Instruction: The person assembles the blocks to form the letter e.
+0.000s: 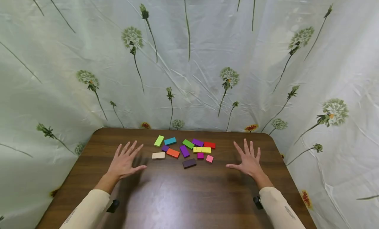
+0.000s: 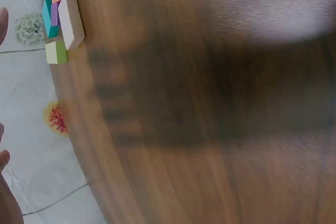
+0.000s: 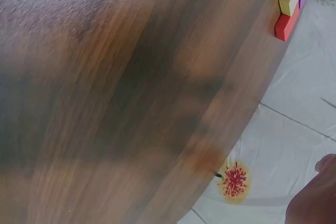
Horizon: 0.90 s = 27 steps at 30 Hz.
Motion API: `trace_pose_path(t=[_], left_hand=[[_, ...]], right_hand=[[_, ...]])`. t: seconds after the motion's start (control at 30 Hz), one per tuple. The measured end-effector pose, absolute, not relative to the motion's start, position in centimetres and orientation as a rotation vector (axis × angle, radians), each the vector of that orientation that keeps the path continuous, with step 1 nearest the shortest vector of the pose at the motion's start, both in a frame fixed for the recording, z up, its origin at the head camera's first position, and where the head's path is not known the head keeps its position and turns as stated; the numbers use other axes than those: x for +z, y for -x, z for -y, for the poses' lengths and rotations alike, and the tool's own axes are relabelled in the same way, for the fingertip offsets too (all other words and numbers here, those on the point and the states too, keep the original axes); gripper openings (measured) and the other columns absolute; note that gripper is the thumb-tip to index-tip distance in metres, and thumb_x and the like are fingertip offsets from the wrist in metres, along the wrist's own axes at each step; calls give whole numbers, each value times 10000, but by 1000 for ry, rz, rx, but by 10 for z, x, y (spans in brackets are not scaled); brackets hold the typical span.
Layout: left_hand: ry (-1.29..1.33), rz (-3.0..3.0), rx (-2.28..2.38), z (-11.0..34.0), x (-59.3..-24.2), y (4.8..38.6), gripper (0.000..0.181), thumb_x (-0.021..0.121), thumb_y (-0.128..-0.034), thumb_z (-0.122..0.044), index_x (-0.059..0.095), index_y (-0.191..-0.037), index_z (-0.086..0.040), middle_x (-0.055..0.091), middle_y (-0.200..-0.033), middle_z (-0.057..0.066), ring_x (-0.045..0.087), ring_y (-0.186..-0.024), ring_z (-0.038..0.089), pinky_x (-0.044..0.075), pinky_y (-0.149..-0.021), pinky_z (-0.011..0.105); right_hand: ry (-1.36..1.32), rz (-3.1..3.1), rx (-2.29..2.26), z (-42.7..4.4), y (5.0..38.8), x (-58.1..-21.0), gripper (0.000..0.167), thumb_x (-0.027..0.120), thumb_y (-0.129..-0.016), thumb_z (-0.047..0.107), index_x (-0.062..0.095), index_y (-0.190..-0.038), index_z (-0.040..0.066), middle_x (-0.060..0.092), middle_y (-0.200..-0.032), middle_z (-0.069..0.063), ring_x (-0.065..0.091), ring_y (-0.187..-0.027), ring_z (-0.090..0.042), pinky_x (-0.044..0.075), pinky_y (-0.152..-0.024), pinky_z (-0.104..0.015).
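Note:
My left hand [image 1: 123,164] hovers left of a loose group of coloured blocks, fingers spread and holding nothing. On the other side, my right hand [image 1: 248,160] is likewise spread, with nothing in it. Nearest the left hand lies a beige block [image 1: 158,155], with an orange block [image 1: 173,153] and a lime block [image 1: 159,140] close by. A pink block [image 1: 209,159] and a red block [image 1: 209,145] lie toward the right hand. Between them are a yellow block [image 1: 202,150], a blue block [image 1: 170,141], a green block [image 1: 188,144], several purple and magenta ones, and a dark block [image 1: 189,163] in front.
The blocks lie on a brown wooden table [image 1: 177,196] with rounded far corners. Behind and beside it hangs a pale curtain [image 1: 189,74] printed with dandelions. Shadows of both hands fall on the tabletop. A small black device [image 1: 113,206] sits under the left wrist.

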<state>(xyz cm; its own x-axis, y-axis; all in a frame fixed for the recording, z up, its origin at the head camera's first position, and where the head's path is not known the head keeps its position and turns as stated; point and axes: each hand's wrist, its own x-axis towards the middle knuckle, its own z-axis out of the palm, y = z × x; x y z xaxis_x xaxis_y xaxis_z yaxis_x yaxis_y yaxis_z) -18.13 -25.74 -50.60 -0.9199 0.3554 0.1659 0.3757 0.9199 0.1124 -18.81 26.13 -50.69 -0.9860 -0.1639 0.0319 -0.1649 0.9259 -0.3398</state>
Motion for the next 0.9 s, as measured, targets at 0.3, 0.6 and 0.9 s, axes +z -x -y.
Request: trace_pose_path(t=[0.3, 0.6, 0.9], left_hand=[[658, 2912, -245, 237, -524, 196, 850, 660, -769, -601, 448, -1434, -117, 381, -1492, 179, 337, -1339, 447, 159, -1084, 618], [745, 2903, -331, 218, -537, 207, 766, 740, -772, -464, 491, -1398, -101, 422, -1459, 193, 390, -1297, 456, 237, -1066, 603], [770, 2894, -508, 208, -548, 221, 695, 816, -739, -248, 535, -1336, -30, 446, -1410, 258, 448, -1219, 477, 318, -996, 627]], right_hand=[[-309, 3055, 561, -244, 206, -510, 1072, 711, -679, 667, 274, -1516, 160, 82, -1572, -257, 5, -1423, -481, -46, -1048, -688], [-292, 3048, 637, -235, 225, -522, 1032, 760, -674, 605, 340, -1493, 138, 198, -1548, -249, 138, -1400, -471, 82, -1035, -697], [-357, 3037, 793, -215, 241, -529, 887, 818, -723, 404, 413, -1458, 118, 296, -1512, -235, 230, -1375, -453, 150, -1031, -661]])
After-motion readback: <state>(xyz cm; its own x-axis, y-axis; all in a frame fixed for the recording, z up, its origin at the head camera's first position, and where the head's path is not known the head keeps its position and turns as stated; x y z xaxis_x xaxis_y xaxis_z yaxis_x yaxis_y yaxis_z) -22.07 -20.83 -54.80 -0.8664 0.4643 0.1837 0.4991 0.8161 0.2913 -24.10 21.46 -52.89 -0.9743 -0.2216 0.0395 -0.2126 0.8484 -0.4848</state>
